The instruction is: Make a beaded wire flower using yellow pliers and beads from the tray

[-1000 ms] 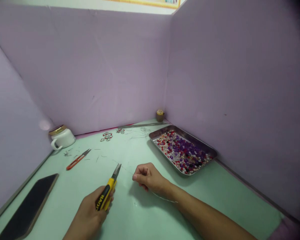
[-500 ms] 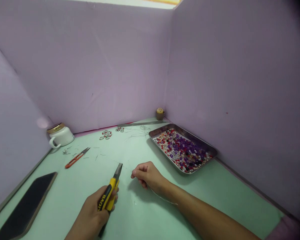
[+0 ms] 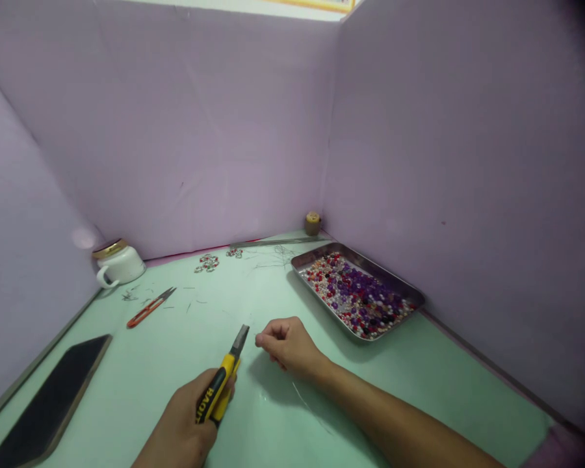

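Note:
My left hand (image 3: 190,409) is wrapped round yellow-and-black pliers (image 3: 219,387), whose metal jaws point up and to the right. Just right of the jaw tips, my right hand (image 3: 288,344) is closed in a pinch, thumb against forefinger. A thin wire (image 3: 305,402) shows below that hand and runs down to the right near the forearm. What sits between the pinching fingertips is too small to make out. The pliers and the right hand are apart.
A metal tray (image 3: 322,312) of mixed beads lies at right. Red snips (image 3: 149,309), a white mug (image 3: 121,265), beaded rings (image 3: 207,262), wires (image 3: 283,242), a small jar (image 3: 312,223) and a dark tablet-like slab (image 3: 53,403) surround the hands.
My left hand has moved slightly right with the pliers, their jaws now nearer my right hand. The wire below my right hand has shifted and hangs lower.

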`<state>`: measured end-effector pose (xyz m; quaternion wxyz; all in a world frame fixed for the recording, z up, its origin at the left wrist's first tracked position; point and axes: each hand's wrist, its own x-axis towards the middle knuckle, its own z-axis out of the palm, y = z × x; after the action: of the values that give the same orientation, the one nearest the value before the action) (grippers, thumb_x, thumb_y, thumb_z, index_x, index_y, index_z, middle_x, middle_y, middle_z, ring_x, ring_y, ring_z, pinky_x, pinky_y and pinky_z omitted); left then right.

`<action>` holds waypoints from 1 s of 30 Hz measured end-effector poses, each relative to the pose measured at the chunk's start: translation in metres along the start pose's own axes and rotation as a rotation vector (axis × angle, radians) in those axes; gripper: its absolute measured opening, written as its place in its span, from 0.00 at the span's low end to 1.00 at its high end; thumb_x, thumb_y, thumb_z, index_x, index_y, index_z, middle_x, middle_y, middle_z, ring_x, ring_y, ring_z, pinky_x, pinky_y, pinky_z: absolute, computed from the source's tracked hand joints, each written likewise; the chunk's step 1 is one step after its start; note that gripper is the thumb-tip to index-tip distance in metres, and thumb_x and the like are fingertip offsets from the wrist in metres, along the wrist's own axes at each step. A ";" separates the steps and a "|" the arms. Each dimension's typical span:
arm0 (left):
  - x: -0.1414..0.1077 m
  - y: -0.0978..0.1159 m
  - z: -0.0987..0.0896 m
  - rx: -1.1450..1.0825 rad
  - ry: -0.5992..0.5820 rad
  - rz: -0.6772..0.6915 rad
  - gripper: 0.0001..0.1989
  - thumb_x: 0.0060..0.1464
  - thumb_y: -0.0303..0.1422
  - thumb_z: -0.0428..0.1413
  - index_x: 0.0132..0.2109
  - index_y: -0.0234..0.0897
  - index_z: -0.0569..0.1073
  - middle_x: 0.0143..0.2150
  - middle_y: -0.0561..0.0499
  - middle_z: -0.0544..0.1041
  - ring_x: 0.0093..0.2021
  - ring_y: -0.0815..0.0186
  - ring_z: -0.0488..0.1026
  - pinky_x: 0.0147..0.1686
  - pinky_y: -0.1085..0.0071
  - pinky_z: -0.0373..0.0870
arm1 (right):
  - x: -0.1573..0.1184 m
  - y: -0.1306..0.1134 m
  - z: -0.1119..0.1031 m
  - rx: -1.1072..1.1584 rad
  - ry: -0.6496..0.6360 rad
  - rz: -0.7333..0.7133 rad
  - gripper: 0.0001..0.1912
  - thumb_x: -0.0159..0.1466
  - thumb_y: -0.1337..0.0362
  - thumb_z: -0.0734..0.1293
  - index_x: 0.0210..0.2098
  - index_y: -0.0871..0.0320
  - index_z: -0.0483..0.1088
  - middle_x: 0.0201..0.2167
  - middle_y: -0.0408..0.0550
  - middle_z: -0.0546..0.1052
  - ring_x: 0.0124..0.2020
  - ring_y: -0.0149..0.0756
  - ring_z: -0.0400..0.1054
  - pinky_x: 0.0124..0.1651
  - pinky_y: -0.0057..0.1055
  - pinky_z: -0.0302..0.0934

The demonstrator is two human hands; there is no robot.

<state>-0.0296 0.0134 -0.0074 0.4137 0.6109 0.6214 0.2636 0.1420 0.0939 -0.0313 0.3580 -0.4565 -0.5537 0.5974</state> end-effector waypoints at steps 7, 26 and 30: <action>-0.001 0.002 0.002 0.068 0.032 0.024 0.10 0.33 0.21 0.43 0.26 0.38 0.63 0.23 0.57 0.63 0.26 0.68 0.60 0.26 0.76 0.57 | -0.004 -0.005 -0.001 0.004 -0.068 -0.007 0.07 0.53 0.69 0.62 0.19 0.61 0.65 0.08 0.34 0.60 0.08 0.21 0.48 0.13 0.21 0.42; 0.015 -0.028 -0.028 -0.553 0.220 -0.207 0.11 0.27 0.21 0.53 0.25 0.37 0.69 0.34 0.47 0.77 0.38 0.52 0.71 0.34 0.62 0.68 | 0.000 0.004 -0.001 -0.024 0.036 -0.157 0.08 0.51 0.67 0.62 0.16 0.60 0.63 0.11 0.37 0.60 0.14 0.23 0.53 0.18 0.22 0.47; 0.009 -0.021 -0.007 -0.389 0.045 -0.128 0.12 0.29 0.22 0.49 0.27 0.36 0.69 0.31 0.49 0.74 0.34 0.58 0.69 0.33 0.66 0.64 | 0.001 0.007 0.001 -0.056 0.042 -0.171 0.09 0.51 0.66 0.62 0.16 0.60 0.62 0.11 0.37 0.60 0.14 0.23 0.52 0.18 0.22 0.47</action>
<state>-0.0460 0.0208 -0.0234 0.5256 0.4728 0.6055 0.3655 0.1410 0.0934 -0.0382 0.4063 -0.4301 -0.5994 0.5391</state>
